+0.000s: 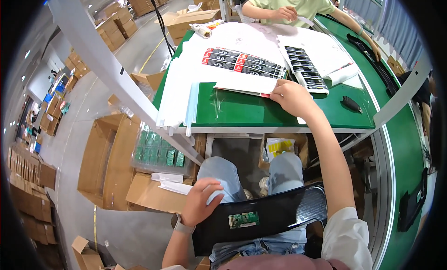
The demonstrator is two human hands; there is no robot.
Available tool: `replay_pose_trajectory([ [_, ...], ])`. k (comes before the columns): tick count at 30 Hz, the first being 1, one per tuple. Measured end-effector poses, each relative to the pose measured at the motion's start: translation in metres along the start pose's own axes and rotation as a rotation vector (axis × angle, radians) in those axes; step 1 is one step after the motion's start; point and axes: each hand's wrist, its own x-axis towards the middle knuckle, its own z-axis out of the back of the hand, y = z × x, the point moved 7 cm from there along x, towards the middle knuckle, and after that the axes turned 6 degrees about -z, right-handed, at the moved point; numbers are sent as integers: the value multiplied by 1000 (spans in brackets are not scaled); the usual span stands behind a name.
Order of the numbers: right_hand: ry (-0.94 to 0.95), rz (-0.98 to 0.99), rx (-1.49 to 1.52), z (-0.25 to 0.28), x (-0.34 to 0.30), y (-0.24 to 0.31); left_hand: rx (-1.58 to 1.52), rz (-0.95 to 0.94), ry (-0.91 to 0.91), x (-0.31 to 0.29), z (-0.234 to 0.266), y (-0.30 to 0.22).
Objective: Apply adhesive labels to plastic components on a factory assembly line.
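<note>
My right hand [292, 98] reaches out to the green tabletop, its fingers pinching the right end of a white sticker sheet [242, 88] with red marks. Close to my left knee is my left hand [203, 202], fingers loosely bent and thumb apart, with nothing in it. A long black panel [274, 208] lies across my lap, just beside the left hand. On the panel rests a small green circuit board [243, 220]. Beyond the right hand lie a sheet of black-and-red labels [244, 61] and a strip of black labels [305, 69].
White and pale-blue strips [179, 97] hang over the table's left edge. A small black object [351, 104] sits at the right. An open carton [100, 160] and a clear tray of circuit boards [158, 149] stand at lower left. Opposite, a person in a green shirt [298, 6] works.
</note>
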Motion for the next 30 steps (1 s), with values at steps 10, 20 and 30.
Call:
replay_pose_trajectory([
  [10,-288,493,20,72,-64,87,577,-207,-308,147,57,-107],
  [20,-546,313,313,81,-111,120,-610,175,-160,140,26,-48],
  [30,-454,301,414,48,-106,115,-682,242,-149,123,21,-43],
])
